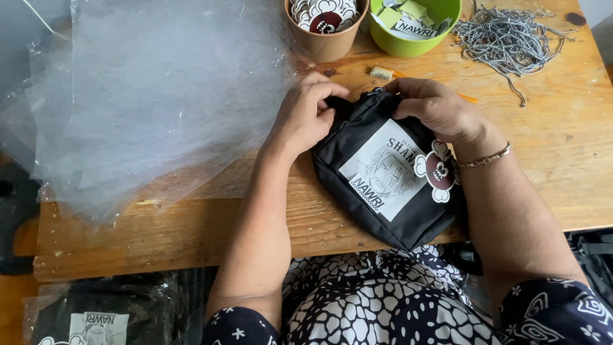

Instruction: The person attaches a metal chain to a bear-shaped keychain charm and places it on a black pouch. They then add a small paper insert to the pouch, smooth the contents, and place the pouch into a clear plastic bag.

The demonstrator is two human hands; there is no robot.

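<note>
A small black fabric pouch lies on the wooden table in front of me. On it rest a white card with a line drawing and a dark red flower-shaped sticker. My left hand pinches the pouch's top left edge. My right hand, a thin bracelet on its wrist, grips the top right edge near the opening.
A stack of clear plastic bags covers the table's left side. At the back stand a brown paper cup of stickers and a green bowl of small cards. Grey cords lie piled at back right. A bagged pouch sits lower left.
</note>
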